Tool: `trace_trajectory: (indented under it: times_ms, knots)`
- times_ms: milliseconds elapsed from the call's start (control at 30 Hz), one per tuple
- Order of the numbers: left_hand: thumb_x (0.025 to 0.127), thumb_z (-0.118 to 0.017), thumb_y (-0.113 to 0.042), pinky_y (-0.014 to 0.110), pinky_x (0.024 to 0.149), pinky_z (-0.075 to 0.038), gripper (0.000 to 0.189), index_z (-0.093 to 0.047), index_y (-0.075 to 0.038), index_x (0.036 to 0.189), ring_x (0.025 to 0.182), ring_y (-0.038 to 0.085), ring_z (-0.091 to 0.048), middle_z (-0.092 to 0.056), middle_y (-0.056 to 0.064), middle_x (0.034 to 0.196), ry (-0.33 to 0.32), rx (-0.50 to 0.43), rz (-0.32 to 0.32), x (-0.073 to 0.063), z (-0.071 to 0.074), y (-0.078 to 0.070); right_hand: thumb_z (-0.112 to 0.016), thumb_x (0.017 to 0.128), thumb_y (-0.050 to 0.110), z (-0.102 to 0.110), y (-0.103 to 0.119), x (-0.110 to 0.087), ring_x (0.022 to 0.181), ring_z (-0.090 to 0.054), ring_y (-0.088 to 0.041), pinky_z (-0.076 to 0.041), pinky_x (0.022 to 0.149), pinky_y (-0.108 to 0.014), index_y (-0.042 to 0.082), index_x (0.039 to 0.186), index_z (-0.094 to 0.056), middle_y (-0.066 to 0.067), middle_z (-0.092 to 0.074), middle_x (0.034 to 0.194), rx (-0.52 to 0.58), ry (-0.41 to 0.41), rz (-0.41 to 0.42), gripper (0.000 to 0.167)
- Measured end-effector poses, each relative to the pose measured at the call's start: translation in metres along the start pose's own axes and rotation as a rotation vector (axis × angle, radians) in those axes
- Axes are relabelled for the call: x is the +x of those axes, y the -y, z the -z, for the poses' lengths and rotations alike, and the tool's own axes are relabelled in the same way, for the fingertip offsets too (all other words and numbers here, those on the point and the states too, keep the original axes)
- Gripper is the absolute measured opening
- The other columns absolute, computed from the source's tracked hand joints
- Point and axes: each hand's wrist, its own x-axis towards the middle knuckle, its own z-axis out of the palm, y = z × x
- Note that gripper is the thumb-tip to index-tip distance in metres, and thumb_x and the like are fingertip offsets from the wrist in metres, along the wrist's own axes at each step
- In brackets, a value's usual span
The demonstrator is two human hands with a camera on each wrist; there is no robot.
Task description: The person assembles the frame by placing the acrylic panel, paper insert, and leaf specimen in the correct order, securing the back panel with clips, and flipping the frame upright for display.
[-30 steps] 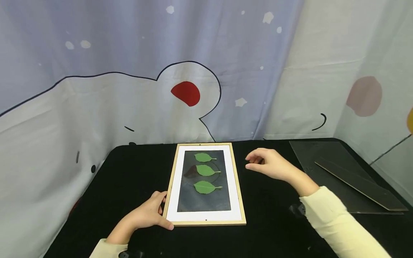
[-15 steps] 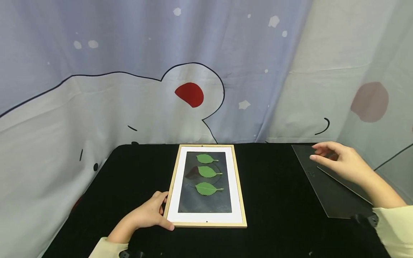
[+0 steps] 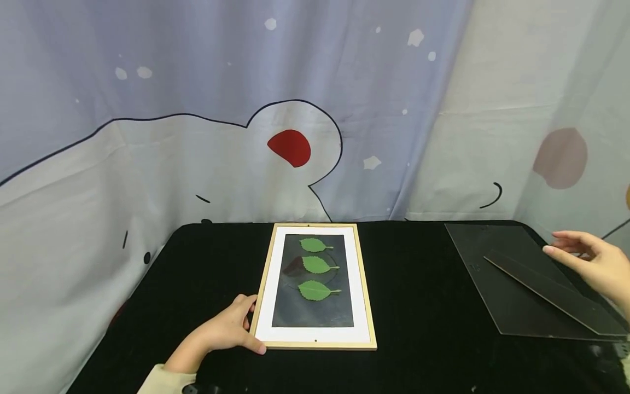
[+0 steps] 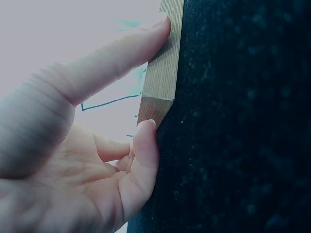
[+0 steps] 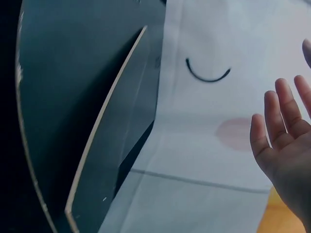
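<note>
A light wooden picture frame [image 3: 365, 285] lies flat on a black-covered table, a white mat [image 3: 315, 334] around its dark panel [image 3: 310, 316]. Three green leaves are stacked in a column on that panel: a top leaf [image 3: 314, 245], a middle leaf [image 3: 317, 265] and a bottom leaf [image 3: 315, 290]. My left hand [image 3: 221, 330] holds the frame's near left corner, thumb on the front edge and fingers along the left side. At the far right, my right hand [image 3: 595, 265] holds nothing, its fingers loosely bent beside a black backing board [image 3: 482, 284].
A narrow easel flap [image 3: 551, 293] stands slightly raised from the backing board, which lies on the table's right side. Behind the table hangs a printed curtain [image 3: 216, 164], and it continues along the right side.
My right hand has moved from beside the frame to the far right, passing over the backing board. The left hand has stayed on the frame's corner.
</note>
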Motion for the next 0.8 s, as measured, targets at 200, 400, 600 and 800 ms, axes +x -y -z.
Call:
trace_trajectory:
  times_ms: [200,400,600,800]
  knots:
    - [0.057,-0.09,-0.016,0.026,0.063,-0.039,0.094,-0.04,0.006,0.133,0.079,0.021,-0.042,-0.041,0.014,0.107,0.003,0.007,-0.01,0.0,0.0,-0.002,-0.07,0.089,0.016,-0.009,-0.067,0.0,0.08,-0.04,0.02,-0.031,0.062,-0.007,0.02,0.126,-0.058,0.04,-0.044,0.089,0.086,-0.12,0.004,0.04]
    - [0.057,-0.09,-0.018,0.026,0.063,-0.039,0.093,-0.041,0.005,0.132,0.08,0.021,-0.042,-0.041,0.013,0.106,0.0,0.022,-0.019,0.002,0.0,-0.002,-0.076,0.082,0.008,-0.023,-0.159,0.008,0.081,-0.046,0.02,-0.032,0.07,-0.001,0.018,0.132,-0.058,0.036,-0.051,0.092,0.129,-0.238,0.037,0.054]
    - [0.056,-0.09,-0.019,0.026,0.063,-0.039,0.094,-0.042,0.004,0.133,0.08,0.021,-0.042,-0.041,0.013,0.107,-0.004,0.018,-0.021,0.003,0.0,-0.003,-0.076,0.083,0.019,-0.027,-0.187,-0.002,0.077,-0.039,0.025,-0.032,0.061,-0.001,0.007,0.14,-0.049,0.041,-0.042,0.089,0.082,-0.232,-0.104,0.065]
    - [0.057,-0.09,-0.019,0.027,0.063,-0.039,0.093,-0.042,0.004,0.133,0.079,0.021,-0.043,-0.041,0.013,0.107,0.003,0.011,-0.017,0.003,-0.001,-0.004,-0.073,0.086,0.026,-0.024,-0.164,-0.021,0.074,-0.03,0.025,-0.031,0.062,-0.002,0.0,0.142,-0.044,0.036,-0.043,0.087,0.063,-0.193,-0.237,0.069]
